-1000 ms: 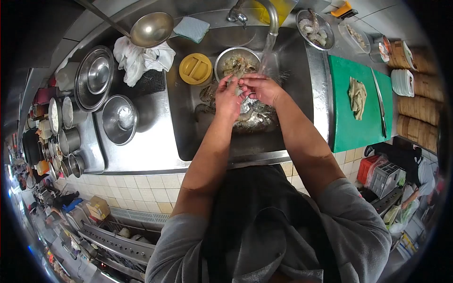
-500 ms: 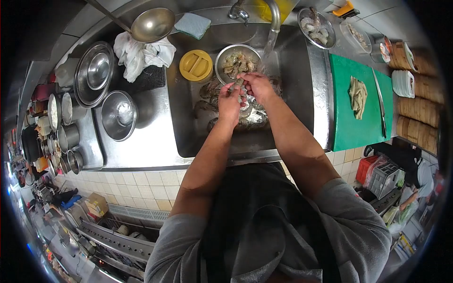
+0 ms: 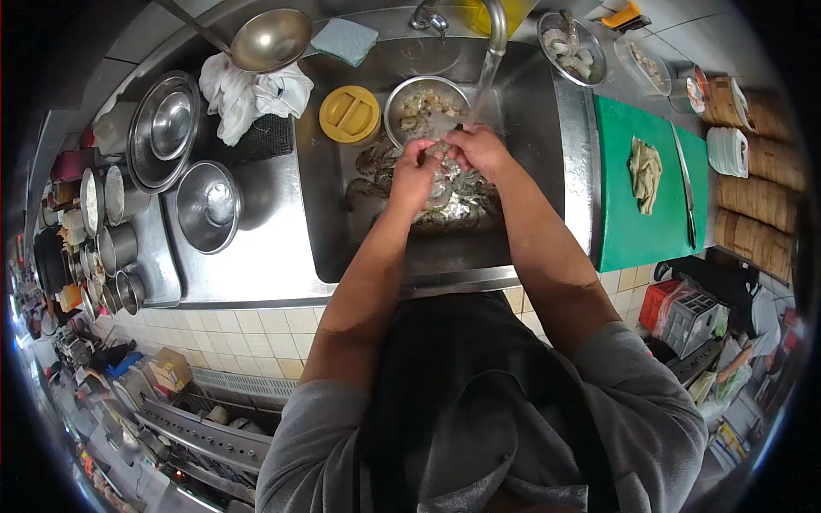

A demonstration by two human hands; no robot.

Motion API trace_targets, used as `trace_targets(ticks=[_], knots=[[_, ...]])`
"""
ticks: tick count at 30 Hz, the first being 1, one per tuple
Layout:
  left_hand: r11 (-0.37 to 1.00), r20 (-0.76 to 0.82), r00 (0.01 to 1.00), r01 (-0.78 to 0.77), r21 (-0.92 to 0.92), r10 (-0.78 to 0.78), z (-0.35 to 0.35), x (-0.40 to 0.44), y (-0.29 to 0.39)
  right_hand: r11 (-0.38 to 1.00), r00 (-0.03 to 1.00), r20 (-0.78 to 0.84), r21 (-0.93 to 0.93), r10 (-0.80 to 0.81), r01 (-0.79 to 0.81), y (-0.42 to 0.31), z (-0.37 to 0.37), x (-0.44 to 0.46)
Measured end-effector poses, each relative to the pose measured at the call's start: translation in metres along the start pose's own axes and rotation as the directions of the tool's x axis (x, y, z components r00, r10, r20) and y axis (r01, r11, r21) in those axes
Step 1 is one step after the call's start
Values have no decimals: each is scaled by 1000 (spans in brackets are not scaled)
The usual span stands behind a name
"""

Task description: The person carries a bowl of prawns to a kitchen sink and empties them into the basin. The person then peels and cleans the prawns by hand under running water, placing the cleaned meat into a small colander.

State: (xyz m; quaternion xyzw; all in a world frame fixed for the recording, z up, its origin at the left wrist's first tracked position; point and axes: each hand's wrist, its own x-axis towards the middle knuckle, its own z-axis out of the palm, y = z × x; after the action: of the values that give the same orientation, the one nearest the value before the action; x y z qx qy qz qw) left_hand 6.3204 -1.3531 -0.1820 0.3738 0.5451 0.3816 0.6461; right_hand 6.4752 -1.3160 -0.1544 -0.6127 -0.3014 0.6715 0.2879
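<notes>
Over the sink [image 3: 338, 248], my left hand [image 3: 413, 177] pinches a shrimp [image 3: 440, 149] between thumb and fingers. From the other side, my right hand [image 3: 481, 152] has its fingers closed on the same shrimp, which they partly cover. Just beyond my hands is a steel bowl [image 3: 389, 104] holding wet shrimp pieces or shells; I cannot tell which. Several whole shrimp [image 3: 453, 212] lie in a heap in the sink beneath my hands. Water runs from the faucet [image 3: 498, 36], close by my right hand.
A yellow-lidded container [image 3: 350, 114] stands in the sink's back left corner. Left are a steel bowl [image 3: 208, 208], a white cloth [image 3: 229, 103] and a ladle [image 3: 272, 41]. Right, a green cutting board [image 3: 617, 214] bears a knife [image 3: 684, 179] and cloth; behind it, a bowl of peeled shrimp [image 3: 575, 61].
My right hand has shifted slightly right and down, turning its knuckles upward. The shrimp stays between both hands. The whole view has shifted slightly.
</notes>
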Motion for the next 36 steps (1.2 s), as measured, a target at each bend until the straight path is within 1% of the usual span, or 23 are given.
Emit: trace_targets(ticks=[1,2,4,5,7,8,10,11,13,14,16,19,20,22,26,28,29,30,31,32,34,35,36], knots=[[922,-11,980,-182,343,198,-1,3,-2,991,999,-28,-134,-32,28,2,-3,5],[922,-9,980,-182,343,197,-2,5,-5,991,999,-30,-133,-31,27,5,-6,10],[881,11,972,-219,419,236,-1,6,7,937,987,-118,-344,-108,62,3,-6,12],[882,11,972,-217,419,234,0,6,13,937,987,-117,-344,-106,60,4,-7,12],[692,92,914,-362,624,395,1,9,21,909,980,-147,-413,-131,60,-5,-5,8],[694,90,915,-360,624,393,2,10,26,909,981,-146,-413,-129,58,-8,-5,5],[490,154,919,-329,807,362,3,13,32,839,981,-143,-543,-128,31,-18,-2,-3],[492,150,920,-325,807,361,2,14,32,838,982,-140,-545,-126,30,-22,0,-6],[614,174,935,-336,714,309,1,14,36,820,968,-242,-567,-71,-82,-30,2,-11],[615,174,936,-334,714,306,2,12,36,820,968,-242,-567,-68,-84,-27,0,-8],[672,150,957,-280,685,247,6,1,50,831,969,-212,-556,-129,-11,-22,-4,-3],[590,167,932,-335,734,321,8,5,39,827,970,-196,-563,-146,11,-17,-3,0],[592,163,933,-332,735,321,9,7,35,825,970,-193,-564,-145,12,-16,-4,0],[579,154,947,-296,760,282,10,8,31,797,971,-219,-601,-98,-55,-15,-3,-2],[576,133,963,-248,779,235,13,5,32,817,982,-173,-575,-71,-42,-18,-5,-13],[592,105,973,-210,778,207,14,1,35,822,988,-122,-569,-92,7,-14,-8,-13],[592,98,973,-204,779,207,11,1,35,849,990,-125,-529,-68,-8,-13,-11,-14],[633,136,971,-231,739,197,9,1,34,847,990,-121,-531,-66,-8,-14,-11,-17],[673,176,966,-258,693,189,8,1,33,888,994,-95,-460,-49,0,-15,-12,-20],[674,175,966,-256,692,188,8,1,32,923,997,-70,-384,-34,4,-15,-13,-22],[767,164,977,-207,608,134,7,1,31,931,998,-49,-364,-31,11,-13,-15,-25],[768,162,978,-206,607,134,6,2,29,939,999,-28,-344,-30,18,-13,-16,-26],[738,168,967,-253,626,190,6,3,27,938,999,-27,-346,-28,17,-12,-18,-27]])
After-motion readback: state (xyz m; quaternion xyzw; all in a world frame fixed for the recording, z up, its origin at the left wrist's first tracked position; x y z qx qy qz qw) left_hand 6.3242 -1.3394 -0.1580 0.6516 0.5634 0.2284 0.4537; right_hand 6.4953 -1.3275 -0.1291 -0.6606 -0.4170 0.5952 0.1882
